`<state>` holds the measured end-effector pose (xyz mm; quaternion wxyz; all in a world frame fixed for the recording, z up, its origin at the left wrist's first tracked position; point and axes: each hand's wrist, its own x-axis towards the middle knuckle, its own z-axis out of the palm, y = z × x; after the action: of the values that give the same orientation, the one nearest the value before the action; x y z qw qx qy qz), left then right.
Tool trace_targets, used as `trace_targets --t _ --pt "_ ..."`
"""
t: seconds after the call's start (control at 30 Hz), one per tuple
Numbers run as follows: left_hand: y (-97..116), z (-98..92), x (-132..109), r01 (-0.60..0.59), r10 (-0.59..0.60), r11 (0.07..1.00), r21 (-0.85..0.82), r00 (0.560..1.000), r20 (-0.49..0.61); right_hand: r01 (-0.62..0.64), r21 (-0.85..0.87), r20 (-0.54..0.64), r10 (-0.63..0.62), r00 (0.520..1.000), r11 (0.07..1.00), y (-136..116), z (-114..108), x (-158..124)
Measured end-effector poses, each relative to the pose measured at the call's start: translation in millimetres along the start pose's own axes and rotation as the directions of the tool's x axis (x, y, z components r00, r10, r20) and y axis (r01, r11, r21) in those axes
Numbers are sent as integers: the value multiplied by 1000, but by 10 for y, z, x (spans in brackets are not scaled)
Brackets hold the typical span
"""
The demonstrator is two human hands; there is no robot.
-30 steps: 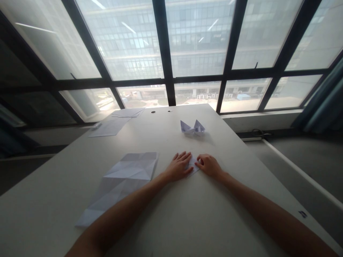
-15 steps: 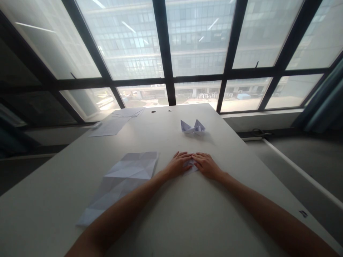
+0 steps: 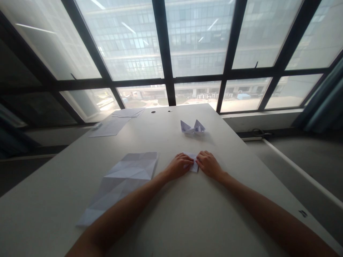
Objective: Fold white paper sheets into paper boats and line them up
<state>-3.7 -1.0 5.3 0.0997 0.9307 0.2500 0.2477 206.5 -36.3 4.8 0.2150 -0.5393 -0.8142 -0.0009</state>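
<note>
A small folded piece of white paper (image 3: 194, 166) lies on the table between my two hands, partly covered by them. My left hand (image 3: 180, 166) rests on its left side with fingers curled and pressed onto it. At the paper's right edge, my right hand (image 3: 208, 163) has its fingers bent and drawn together, gripping the edge. Farther back stands a folded paper boat-like shape (image 3: 193, 127) with two pointed ends. Left of my left forearm is a large creased sheet of paper (image 3: 128, 170), partly hidden by that arm.
More white sheets (image 3: 109, 127) lie at the table's far left, with a small pale object (image 3: 96, 126) beside them. Two round holes sit near the far edge of the white table (image 3: 171, 221). Dark-framed windows (image 3: 168, 53) rise behind it. A small dark mark (image 3: 303, 213) shows near the right edge.
My fingers were stretched flat over the paper with fingertips meeting. Now they are curled, my hands have moved slightly apart, and more of the folded paper shows between them.
</note>
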Motion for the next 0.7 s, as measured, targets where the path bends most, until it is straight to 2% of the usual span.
trace_targets --t 0.17,0.37,0.57,0.7 --pt "20 -4 -4 -18 23 995 -100 998 56 -27 55 -49 29 998 998 50 46 -15" --pt "-31 30 2 -15 41 977 -214 992 117 -25 55 -8 25 1000 998 39 41 -31" --pt "-146 117 -22 0 3 974 -228 1000 12 -134 -16 -6 134 991 991 -4 39 -40" --pt "-141 102 -34 124 -131 981 -149 991 -39 -214 -77 -4 215 977 974 -34 33 -64"
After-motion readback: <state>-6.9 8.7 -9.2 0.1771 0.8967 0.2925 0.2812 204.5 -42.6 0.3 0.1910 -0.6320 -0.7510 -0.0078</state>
